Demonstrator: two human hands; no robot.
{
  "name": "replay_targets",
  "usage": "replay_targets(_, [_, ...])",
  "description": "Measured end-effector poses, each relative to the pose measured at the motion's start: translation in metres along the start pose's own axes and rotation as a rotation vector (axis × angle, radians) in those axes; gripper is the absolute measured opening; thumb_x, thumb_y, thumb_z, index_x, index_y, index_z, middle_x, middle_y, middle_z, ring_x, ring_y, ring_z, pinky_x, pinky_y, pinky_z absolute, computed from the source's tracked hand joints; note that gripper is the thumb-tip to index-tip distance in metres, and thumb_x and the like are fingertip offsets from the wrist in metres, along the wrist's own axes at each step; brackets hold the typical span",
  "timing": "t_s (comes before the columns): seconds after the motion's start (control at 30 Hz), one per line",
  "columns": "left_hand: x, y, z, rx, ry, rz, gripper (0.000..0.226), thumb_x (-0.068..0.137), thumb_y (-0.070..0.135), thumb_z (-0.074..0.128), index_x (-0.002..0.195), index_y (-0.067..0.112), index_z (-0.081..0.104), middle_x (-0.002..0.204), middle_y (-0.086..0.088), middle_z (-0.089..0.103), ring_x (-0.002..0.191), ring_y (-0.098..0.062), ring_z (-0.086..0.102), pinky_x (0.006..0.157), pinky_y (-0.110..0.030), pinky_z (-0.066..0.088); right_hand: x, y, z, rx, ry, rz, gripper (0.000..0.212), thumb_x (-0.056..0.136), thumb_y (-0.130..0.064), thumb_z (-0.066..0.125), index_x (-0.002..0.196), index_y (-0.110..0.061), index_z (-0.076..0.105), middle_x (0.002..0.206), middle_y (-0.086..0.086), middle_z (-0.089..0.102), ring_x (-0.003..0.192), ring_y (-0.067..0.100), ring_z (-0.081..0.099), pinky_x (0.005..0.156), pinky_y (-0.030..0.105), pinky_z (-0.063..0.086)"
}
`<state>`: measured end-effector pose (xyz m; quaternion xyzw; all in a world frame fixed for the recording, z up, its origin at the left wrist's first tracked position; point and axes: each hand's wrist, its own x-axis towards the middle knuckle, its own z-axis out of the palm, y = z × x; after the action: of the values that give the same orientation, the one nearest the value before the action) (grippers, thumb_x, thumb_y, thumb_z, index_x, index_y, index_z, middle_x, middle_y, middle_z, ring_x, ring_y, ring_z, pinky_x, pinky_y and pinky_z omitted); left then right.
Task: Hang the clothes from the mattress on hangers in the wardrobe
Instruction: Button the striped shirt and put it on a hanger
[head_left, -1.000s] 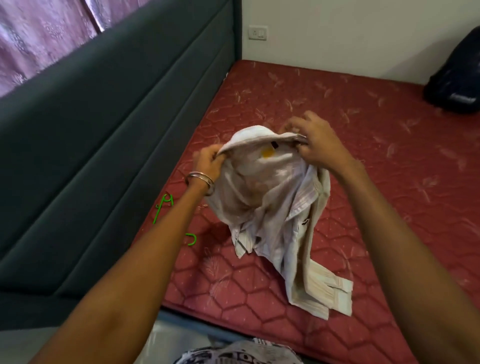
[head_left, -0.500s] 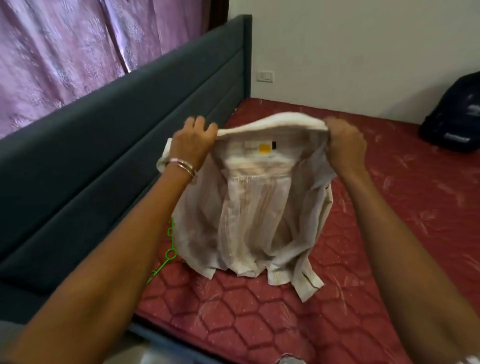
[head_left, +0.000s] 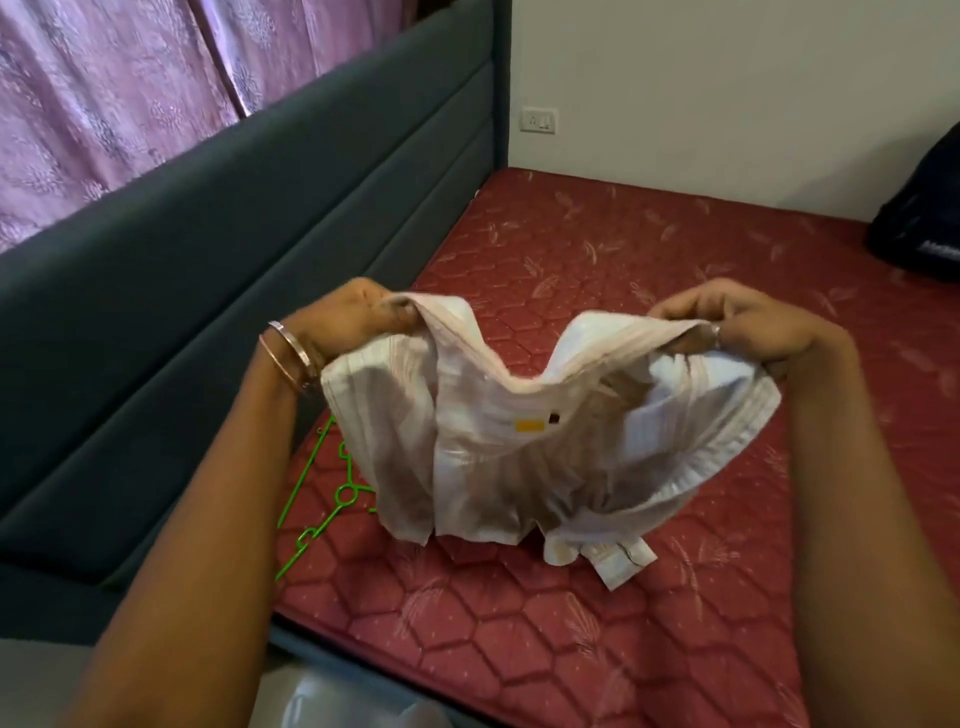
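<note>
A white striped shirt (head_left: 519, 457) hangs spread between both hands above the red mattress (head_left: 597, 623), its inside and a yellow collar label facing me. My left hand (head_left: 348, 317), with bangles on the wrist, grips the shirt's left shoulder. At the other shoulder, my right hand (head_left: 748, 322) grips the cloth. The collar sags in the middle between them. A green plastic hanger (head_left: 322, 493) lies on the mattress by the headboard, partly hidden behind the shirt and my left forearm.
A dark grey padded headboard (head_left: 208, 286) runs along the left, with a purple curtain (head_left: 104, 93) above it. A dark bag (head_left: 919, 223) sits at the mattress's far right, against the white wall (head_left: 727, 93). The bed frame edge crosses the bottom left.
My hands have moved apart, stretching the shirt wider by its shoulders, and the collar now dips in the middle. More of the green hanger shows beneath.
</note>
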<state>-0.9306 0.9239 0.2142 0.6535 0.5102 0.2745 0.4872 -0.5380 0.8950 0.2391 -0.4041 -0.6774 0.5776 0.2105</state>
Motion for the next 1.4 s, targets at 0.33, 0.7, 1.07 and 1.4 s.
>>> replay_targets(0.33, [0.147,-0.040,-0.020,0.114,0.642,-0.133,0.019,0.073,0.018,0.078,0.092,0.020,0.075,0.085,0.000,0.071,0.075,-0.009,0.061,0.075,-0.027,0.055,0.162,0.037,-0.067,0.086,0.912,0.241,0.027,0.082,0.014,0.055,0.088,-0.009,0.068,0.046,-0.010,0.062,0.044,0.003,0.058,0.051,0.020,0.051])
replay_targets(0.7, [0.233,-0.214,0.062,-0.159,0.268,-0.285,0.072,0.081,-0.018,0.057,0.144,-0.005,0.024,0.139,-0.018,0.036,0.124,-0.029,0.042,0.084,-0.014,0.047,0.255,0.248,0.001,0.233,0.884,0.344,0.058,0.085,-0.001,0.056,0.137,-0.026,0.046,0.136,0.001,0.051,0.104,0.021,0.060,0.073,0.036,0.052])
replay_targets(1.07, [0.059,-0.445,0.165,-0.212,0.304,-1.266,0.046,0.069,0.048,0.077,0.089,0.009,0.063,0.100,-0.008,0.065,0.089,-0.024,0.063,0.083,-0.040,0.052,0.159,0.414,0.235,-0.391,0.665,1.032,0.059,0.071,-0.055,0.074,0.100,-0.006,0.057,0.104,0.019,0.055,0.101,0.039,0.051,0.082,0.045,0.043])
replay_targets(1.4, [0.068,-0.471,0.182,-0.583,0.657,-1.111,0.007,0.086,0.005,0.054,0.085,0.010,0.059,0.088,-0.014,0.060,0.078,-0.026,0.059,0.071,-0.037,0.053,0.153,0.454,0.228,-0.552,0.613,0.995,0.030,0.081,-0.012,0.057,0.111,-0.010,0.060,0.116,0.013,0.057,0.112,0.038,0.048,0.093,0.053,0.039])
